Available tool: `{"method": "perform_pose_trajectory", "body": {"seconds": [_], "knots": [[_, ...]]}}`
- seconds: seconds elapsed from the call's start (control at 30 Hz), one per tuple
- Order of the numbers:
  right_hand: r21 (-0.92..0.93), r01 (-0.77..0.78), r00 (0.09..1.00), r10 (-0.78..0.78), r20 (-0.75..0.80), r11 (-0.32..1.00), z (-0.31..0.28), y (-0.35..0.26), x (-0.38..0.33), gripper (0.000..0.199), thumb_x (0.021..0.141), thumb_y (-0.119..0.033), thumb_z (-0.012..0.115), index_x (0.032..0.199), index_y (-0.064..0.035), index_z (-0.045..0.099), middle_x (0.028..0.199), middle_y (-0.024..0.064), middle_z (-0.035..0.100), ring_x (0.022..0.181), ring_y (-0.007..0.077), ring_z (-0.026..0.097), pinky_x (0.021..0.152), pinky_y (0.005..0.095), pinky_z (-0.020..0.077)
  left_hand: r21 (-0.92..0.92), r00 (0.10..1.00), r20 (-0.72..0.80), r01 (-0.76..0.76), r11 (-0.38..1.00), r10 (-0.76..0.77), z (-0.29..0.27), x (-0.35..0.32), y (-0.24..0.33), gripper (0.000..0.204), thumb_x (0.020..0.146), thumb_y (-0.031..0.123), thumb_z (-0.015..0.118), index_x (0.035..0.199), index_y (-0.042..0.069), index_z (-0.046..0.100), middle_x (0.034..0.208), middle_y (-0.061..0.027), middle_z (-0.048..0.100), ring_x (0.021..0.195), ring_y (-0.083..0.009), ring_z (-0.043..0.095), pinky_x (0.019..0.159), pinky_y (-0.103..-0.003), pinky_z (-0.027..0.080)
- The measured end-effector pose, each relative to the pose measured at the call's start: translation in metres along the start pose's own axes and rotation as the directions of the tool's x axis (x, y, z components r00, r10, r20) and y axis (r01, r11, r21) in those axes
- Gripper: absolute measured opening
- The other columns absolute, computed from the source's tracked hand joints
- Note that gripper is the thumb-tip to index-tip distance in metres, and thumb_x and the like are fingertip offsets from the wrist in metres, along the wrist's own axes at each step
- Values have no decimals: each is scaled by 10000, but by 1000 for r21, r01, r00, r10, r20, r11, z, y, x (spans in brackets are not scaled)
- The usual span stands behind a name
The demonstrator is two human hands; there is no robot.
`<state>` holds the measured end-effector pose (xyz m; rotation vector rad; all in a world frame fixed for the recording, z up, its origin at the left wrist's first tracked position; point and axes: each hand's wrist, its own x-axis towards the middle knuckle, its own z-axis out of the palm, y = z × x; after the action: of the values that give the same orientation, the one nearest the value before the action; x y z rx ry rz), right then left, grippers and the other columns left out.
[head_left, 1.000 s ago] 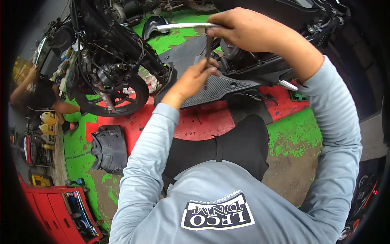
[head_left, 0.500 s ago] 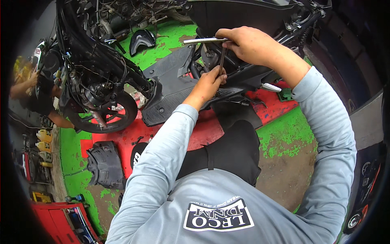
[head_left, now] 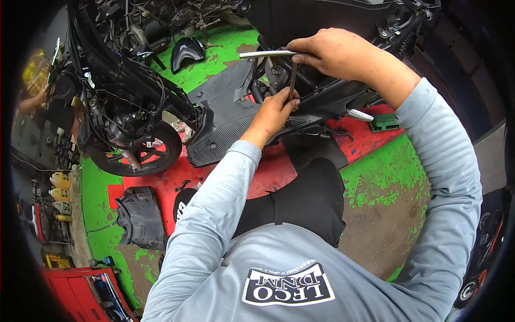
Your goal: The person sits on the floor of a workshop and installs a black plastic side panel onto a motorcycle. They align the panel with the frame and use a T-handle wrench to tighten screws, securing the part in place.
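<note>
Both my hands are on a T-handle wrench above the partly stripped scooter. Its silver crossbar lies level, and a dark shaft drops from it. My right hand is closed on the crossbar near the top of the shaft, thumb and fingers pinching it. Lower down, my left hand wraps its fingers round the shaft. The tool's lower end is hidden by my left hand and the frame. Under my hands lie the black ribbed footboard and the dark frame tubes.
The scooter's front wheel stands at left. A dark plastic cover lies on the green-and-red floor, and a black fairing piece lies farther back. A green tray sits at right. Bottles and a red cabinet stand at far left.
My right hand and the crossbar have shifted slightly, and my right elbow has swung outward to the right. My left hand stays on the shaft. At far left, another person's lower arm has left view.
</note>
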<state>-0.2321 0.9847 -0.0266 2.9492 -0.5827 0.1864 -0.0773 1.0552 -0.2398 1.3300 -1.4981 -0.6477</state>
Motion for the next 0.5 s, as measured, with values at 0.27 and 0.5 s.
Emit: {"method": "perform_pose_trajectory", "body": {"seconds": [0.27, 0.5], "knots": [[38, -6, 999, 7, -39, 999, 12, 2, 3, 400, 1018, -434, 585, 1142, -83, 733, 845, 193, 729, 836, 418, 696, 784, 520, 547, 8, 995, -101, -7, 1000, 7, -3, -5, 0, 288, 1005, 160, 640, 1267, 53, 591, 1067, -99, 702, 992, -200, 676, 879, -341, 530], [149, -342, 929, 358, -92, 928, 25, -6, -8, 543, 977, -533, 583, 937, -27, 774, 892, 229, 742, 910, 412, 726, 847, 494, 573, -732, 863, -501, -386, 561, -60, 0, 2, 95, 442, 1089, 354, 465, 1418, 60, 498, 1327, -179, 609, 1239, -268, 590, 1041, -415, 501]]}}
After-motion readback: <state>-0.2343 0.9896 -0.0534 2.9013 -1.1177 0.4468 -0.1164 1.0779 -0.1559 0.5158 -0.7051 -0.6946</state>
